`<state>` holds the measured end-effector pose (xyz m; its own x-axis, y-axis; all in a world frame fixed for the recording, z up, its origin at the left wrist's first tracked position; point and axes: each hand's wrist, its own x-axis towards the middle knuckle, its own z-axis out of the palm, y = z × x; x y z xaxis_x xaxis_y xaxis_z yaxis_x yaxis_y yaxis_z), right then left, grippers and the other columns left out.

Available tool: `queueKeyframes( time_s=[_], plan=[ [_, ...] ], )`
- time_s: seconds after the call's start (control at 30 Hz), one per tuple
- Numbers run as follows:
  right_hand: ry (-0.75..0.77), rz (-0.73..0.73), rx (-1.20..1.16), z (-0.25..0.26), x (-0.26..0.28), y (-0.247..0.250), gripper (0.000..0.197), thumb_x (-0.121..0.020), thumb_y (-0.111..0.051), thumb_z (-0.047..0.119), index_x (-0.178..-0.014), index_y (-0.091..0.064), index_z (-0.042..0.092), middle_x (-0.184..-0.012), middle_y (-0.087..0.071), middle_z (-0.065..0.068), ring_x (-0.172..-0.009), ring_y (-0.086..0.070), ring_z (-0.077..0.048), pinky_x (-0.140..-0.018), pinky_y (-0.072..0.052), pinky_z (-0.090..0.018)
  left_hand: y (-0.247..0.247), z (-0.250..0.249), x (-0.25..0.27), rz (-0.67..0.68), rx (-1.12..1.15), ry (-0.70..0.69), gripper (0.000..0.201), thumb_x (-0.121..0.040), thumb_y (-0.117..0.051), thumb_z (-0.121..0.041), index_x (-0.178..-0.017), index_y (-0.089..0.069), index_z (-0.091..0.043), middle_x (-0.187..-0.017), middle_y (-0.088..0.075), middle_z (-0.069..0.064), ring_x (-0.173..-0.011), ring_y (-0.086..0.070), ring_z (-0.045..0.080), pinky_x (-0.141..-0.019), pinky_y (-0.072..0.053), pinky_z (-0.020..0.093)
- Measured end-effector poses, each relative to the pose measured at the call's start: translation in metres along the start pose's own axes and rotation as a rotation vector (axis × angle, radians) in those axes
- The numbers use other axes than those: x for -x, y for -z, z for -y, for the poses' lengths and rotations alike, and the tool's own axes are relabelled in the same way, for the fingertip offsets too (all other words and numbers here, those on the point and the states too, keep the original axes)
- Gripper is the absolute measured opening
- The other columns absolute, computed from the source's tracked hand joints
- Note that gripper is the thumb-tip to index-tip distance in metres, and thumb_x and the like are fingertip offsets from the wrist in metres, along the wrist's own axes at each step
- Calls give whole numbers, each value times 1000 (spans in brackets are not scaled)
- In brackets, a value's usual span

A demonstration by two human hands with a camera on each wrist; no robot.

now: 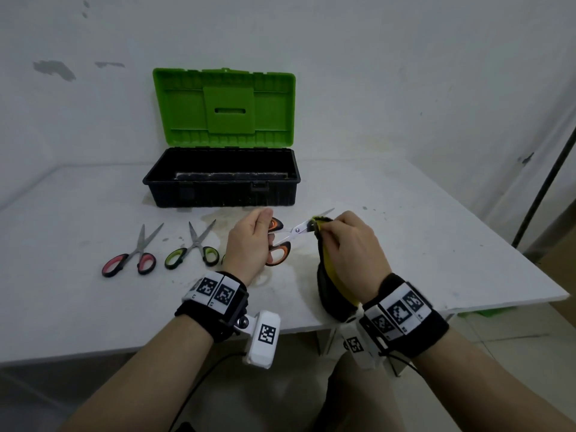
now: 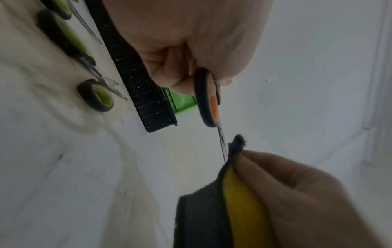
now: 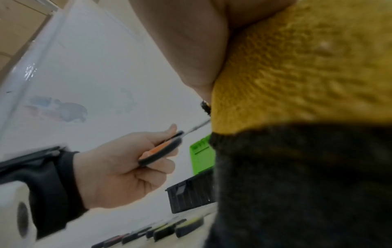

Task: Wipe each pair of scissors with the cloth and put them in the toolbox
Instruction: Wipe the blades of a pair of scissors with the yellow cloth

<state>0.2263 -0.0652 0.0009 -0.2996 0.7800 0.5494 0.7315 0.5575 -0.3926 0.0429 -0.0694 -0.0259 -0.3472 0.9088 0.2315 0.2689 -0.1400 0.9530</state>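
While spread wide under everything, white worktop [image 1: 93, 307], stained near the middle. Against the far wall, toolbox [image 1: 222, 179], black tub with green lid [image 1: 223, 107] standing open and upright; inside too dark to read for contents. At the near right edge of the worktop, cloth [image 1: 330, 275], black on one face and yellow on the other, hanging down from the right hand [image 1: 352, 244] with its lower end touching the surface. Right hand fingers [image 2: 265, 169] curled and pinched on the cloth's upper end, folding it round the blades. Left hand [image 1: 246, 241] just beside it, fingers [image 3: 161, 165] curled and clamped on the handles of the orange-handled scissors [image 1: 282, 235], held clear above the worktop in front of the toolbox, blades nearly together, tip poking out past the cloth toward the right. Left of the hands, lying flat on the worktop, green-handled scissors [image 1: 194, 247] and, farther left, pink-handled scissors [image 1: 135, 257], both with blades slightly parted and pointing away toward the toolbox, apart from each other. Peeking out beside the left wrist, a sliver of another green handle [image 1: 223, 258], mostly hidden.
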Motion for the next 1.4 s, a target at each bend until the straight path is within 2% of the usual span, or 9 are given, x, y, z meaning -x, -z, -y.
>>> queueKeyframes(
  time_s=[0.13, 0.23, 0.37, 0.53, 0.7, 0.87, 1.13, 1.3, 1.4],
  plan=[
    [63, -4, -8, 18, -4, -2, 20, -95, -57, 19, -91, -73, 8, -89, -57, -5, -78, -55, -22, -67, -48, -34, -7, -6, 4, 23, -107, -93, 37, -106, -43, -39, -84, -58, -13, -75, -58, 14, -59, -58, 24, -45, -52, 39],
    [43, 120, 29, 25, -5, -10, 24, -97, -50, 20, -93, -72, 11, -93, -56, -4, -84, -54, -21, -74, -47, -34, -11, -11, 9, 24, -122, -140, 38, -107, -42, -35, -87, -57, -6, -72, -56, 7, -57, -56, 18, -47, -52, 38],
    [-52, 179, 81, 10, -11, 1, 24, -98, -49, 19, -94, -73, 13, -96, -55, -4, -84, -54, -21, -71, -45, -30, -6, -4, 13, 13, -134, -159, 39, -106, -44, -35, -88, -56, -3, -75, -56, 20, -60, -54, 35, -46, -51, 49],
    [-31, -29, 15, 0, -12, 11, 20, -95, -55, 17, -90, -73, 8, -90, -56, -5, -78, -53, -22, -66, -45, -33, -6, -3, 10, -8, -86, -74, 38, -107, -42, -34, -94, -60, -3, -85, -61, 17, -66, -56, 23, -47, -49, 32],
    [61, 61, -12, 19, 2, -7, 19, -94, -56, 20, -95, -73, 10, -93, -58, -4, -82, -54, -22, -71, -49, -37, -16, -8, 9, 1, -81, -111, 38, -107, -42, -34, -91, -60, -4, -82, -63, 14, -71, -59, 26, -56, -50, 36],
    [-135, 0, -5, -25, -11, 5, 21, -96, -54, 18, -96, -74, 12, -93, -54, 0, -80, -52, -19, -71, -40, -28, -5, 2, 3, -46, -10, -10, 29, -106, -42, -37, -94, -63, -23, -93, -67, -1, -74, -61, 14, -53, -50, 17],
    [57, -216, -67, -6, 0, 14, 9, -87, -67, 12, -91, -74, 8, -85, -60, -5, -70, -57, -20, -64, -46, -26, -11, 1, 3, -62, 51, 37, 31, -106, -41, -38, -91, -64, -24, -93, -68, -3, -90, -66, 16, -84, -53, 31],
    [104, -36, -54, 10, 11, -9, 15, -93, -59, 17, -95, -72, 10, -91, -58, -3, -81, -55, -20, -67, -51, -38, -21, -1, 9, -21, 78, -11, 36, -106, -42, -33, -99, -62, -3, -87, -67, 12, -83, -67, 32, -76, -57, 41],
    [51, -45, -49, 1, 4, -6, 17, -94, -58, 18, -97, -73, 11, -91, -58, -3, -80, -55, -20, -69, -50, -35, -16, 1, 7, -15, 46, -32, 37, -107, -42, -33, -93, -61, -5, -83, -63, 10, -74, -61, 25, -58, -53, 26]
  ],
)
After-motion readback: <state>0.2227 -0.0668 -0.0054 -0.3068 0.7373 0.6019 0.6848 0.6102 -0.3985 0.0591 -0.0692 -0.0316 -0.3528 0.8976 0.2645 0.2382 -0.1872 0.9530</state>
